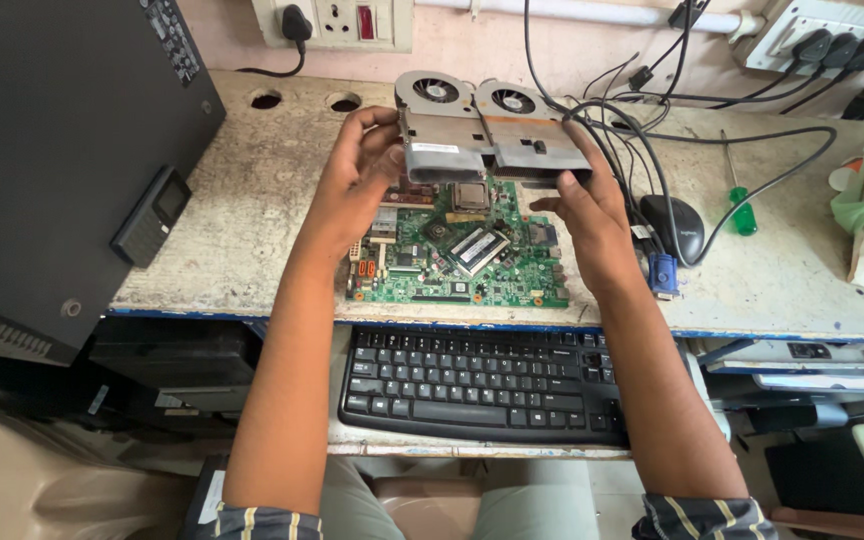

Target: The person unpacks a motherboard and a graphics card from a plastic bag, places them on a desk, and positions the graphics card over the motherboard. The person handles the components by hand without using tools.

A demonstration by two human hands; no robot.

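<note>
White rectangular label (435, 148) on the grey duct of a twin-fan cooling assembly (487, 130), held just above a green motherboard (457, 250) on a worn workbench (252, 220). Left hand (357, 180) curled around the assembly's left end, fingers part open; right hand (587, 215) bracing its right edge, fingers nearly straight. Black keyboard (482, 380) below, green-handled screwdriver (739, 205) and black mouse (677, 225) to the right.
</note>
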